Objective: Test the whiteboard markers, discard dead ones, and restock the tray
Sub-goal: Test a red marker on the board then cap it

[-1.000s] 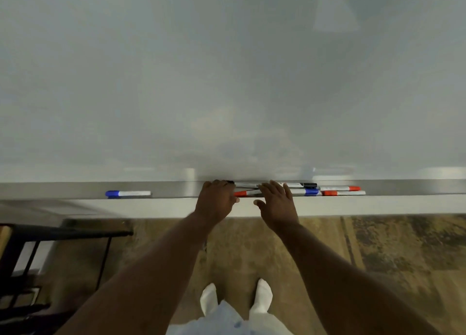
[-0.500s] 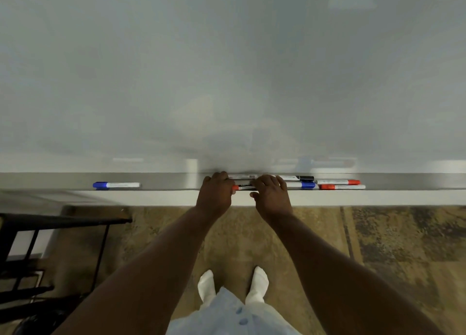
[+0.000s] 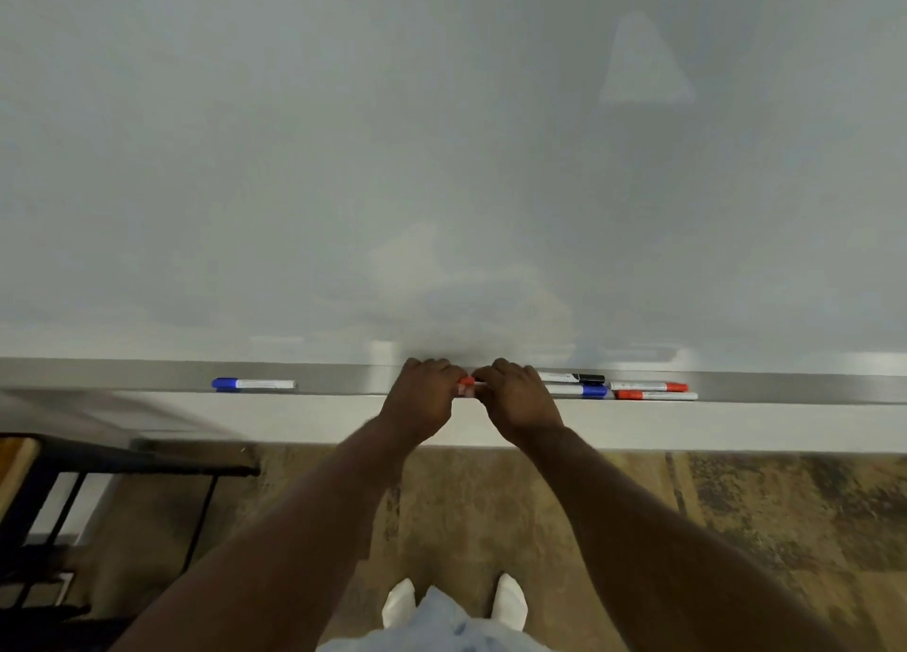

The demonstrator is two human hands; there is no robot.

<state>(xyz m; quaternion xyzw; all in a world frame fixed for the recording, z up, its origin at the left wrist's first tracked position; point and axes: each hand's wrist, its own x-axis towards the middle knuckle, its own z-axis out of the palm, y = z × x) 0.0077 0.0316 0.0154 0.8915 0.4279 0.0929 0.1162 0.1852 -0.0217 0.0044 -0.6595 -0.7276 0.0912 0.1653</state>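
Tray (image 3: 122,377), left part: lone blue marker (image 3: 253,384), lying flat. Centre: left hand (image 3: 422,401) and right hand (image 3: 516,402), fingers of both curled round one red-capped marker (image 3: 466,383) over the tray. Right: black marker (image 3: 572,378), second blue marker (image 3: 577,391), upper red marker (image 3: 648,386), lower red marker (image 3: 656,395).

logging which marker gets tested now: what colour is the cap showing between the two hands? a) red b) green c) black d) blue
a: the marker gripped between the left hand and right hand shows a red cap.
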